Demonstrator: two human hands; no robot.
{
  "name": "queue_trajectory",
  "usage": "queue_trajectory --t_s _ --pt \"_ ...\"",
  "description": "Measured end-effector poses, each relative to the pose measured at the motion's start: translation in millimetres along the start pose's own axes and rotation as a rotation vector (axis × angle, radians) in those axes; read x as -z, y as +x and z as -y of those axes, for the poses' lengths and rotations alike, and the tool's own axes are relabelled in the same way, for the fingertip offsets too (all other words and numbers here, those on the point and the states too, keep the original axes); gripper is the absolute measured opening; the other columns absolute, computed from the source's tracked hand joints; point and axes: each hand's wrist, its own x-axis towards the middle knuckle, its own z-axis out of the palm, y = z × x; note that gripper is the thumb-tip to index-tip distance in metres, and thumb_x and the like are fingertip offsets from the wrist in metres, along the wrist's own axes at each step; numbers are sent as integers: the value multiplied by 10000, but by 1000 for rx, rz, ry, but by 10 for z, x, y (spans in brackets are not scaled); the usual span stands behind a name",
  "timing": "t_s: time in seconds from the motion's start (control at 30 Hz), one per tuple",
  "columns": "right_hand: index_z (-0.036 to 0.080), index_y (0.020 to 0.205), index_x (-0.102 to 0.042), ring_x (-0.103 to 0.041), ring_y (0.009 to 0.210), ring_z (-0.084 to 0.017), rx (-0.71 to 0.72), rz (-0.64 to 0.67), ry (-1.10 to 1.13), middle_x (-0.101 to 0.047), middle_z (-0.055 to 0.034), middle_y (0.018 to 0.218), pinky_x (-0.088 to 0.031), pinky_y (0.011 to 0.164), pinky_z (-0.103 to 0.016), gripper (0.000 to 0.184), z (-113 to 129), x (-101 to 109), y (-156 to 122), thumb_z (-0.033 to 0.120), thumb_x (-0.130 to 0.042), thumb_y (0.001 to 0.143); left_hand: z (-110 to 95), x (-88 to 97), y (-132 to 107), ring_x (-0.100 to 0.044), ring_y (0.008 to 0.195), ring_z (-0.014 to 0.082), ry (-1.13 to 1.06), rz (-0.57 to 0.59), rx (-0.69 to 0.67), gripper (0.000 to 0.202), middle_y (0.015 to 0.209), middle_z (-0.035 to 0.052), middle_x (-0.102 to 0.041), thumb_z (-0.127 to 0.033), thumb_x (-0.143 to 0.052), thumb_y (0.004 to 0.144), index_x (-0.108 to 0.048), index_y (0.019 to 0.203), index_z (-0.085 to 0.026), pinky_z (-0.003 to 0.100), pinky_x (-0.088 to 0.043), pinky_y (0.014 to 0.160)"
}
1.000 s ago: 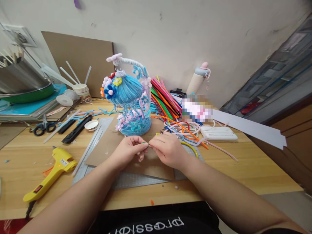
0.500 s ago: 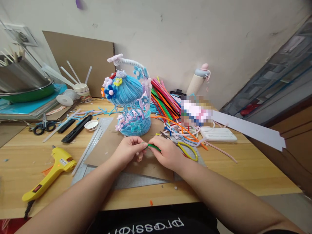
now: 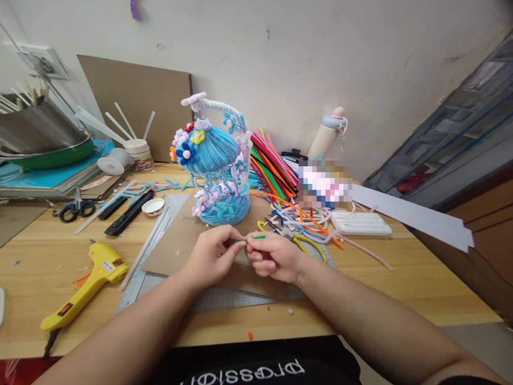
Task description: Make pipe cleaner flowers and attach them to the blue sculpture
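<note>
Strip (image 3: 259, 237), green, is pinched by nearly closed thumbs and forefingers of left hand (image 3: 210, 255) and right hand (image 3: 277, 256); visible length is held roughly crosswise between both, neither hand nearer, above cardboard (image 3: 170, 248).

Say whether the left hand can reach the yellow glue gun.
Probably yes: nothing tall seems to stand between the left hand and the glue gun, though the hand seems to pinch a green strip.

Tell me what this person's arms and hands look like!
The forearms are bare, with no watch or bracelet showing. The left hand and right hand wear no gloves, and no rings show on the fingers. The clothing is black with white lettering.
</note>
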Motion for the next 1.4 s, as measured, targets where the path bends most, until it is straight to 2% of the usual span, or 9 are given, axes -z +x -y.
queue_trajectory --t_s 0.13,0.3,0.6,0.67,0.8,0.93,1.03,1.23,1.4 --pt "186 893 -516 -520 670 -127 268 -280 -357 -557 -18 769 -401 577 -229 93 3 -3 -52 266 -505 846 78 -31 57 -426 355 68 -402 94 381 215 488 -41 -526 -332 -619 741 -526 657 -158 192 -317 376" --pt "170 807 -543 -492 763 -159 405 -257 -700 -553 -56 789 -372 697 -277 170 32 -4 -85 214 -406 898 157 -41 93 -387 337 37 -653 175 550 233 561 -16 -558 -326 -650 708 -544 654 -126 177 -273 338" --pt "185 681 -402 -137 387 -55 -169 149 317 -253 82 539 -178 356 -161 235 21 47 13 301 -375 884 48 -14 1 -571 692 142 51 14 -53 96 736 41 -649 -258 -590 766 -628 733 -177 251 -434 644" --pt "184 702 -406 -171 379 -47 -192 171 433 -306 75 552 -189 356 -157 239 9 46 21 340 -393 881 52 -14 10 -556 618 128 6 37 7 114 684 30 -638 -271 -578 777 -611 729 -173 244 -427 594" --pt "179 775 -496 -446 547 -100 129 -168 -45 -502 6 672 -371 519 -218 149 5 32 -23 290 -455 865 104 -34 73 -402 357 65 -399 127 376 215 474 -45 -508 -349 -595 758 -517 687 -162 188 -293 378" --pt "179 844 -551 -497 768 -157 382 -202 -497 -565 -44 809 -390 712 -287 85 22 46 -79 224 -480 853 131 -47 99 -389 353 45 -577 167 482 266 522 -42 -513 -366 -653 698 -507 660 -146 177 -289 365" --pt "176 752 -544 -491 709 -137 259 -196 -235 -538 -26 743 -400 660 -257 133 30 24 -76 248 -491 850 101 -54 59 -386 363 52 -483 179 436 247 542 -34 -525 -372 -630 720 -522 687 -152 184 -296 371" --pt "164 651 -434 -136 339 -24 -247 77 585 -294 91 508 -165 321 -139 260 1 -32 25 297 -409 873 45 -29 -38 -562 714 152 141 -46 -116 85 749 42 -640 -238 -566 779 -626 740 -191 265 -428 672" --pt "160 742 -525 -426 365 -74 -268 -187 368 -538 -2 570 -287 342 -179 445 114 223 -3 537 -333 877 83 -43 41 -465 445 87 -210 -68 204 167 565 -26 -552 -326 -605 751 -550 708 -175 212 -355 443"
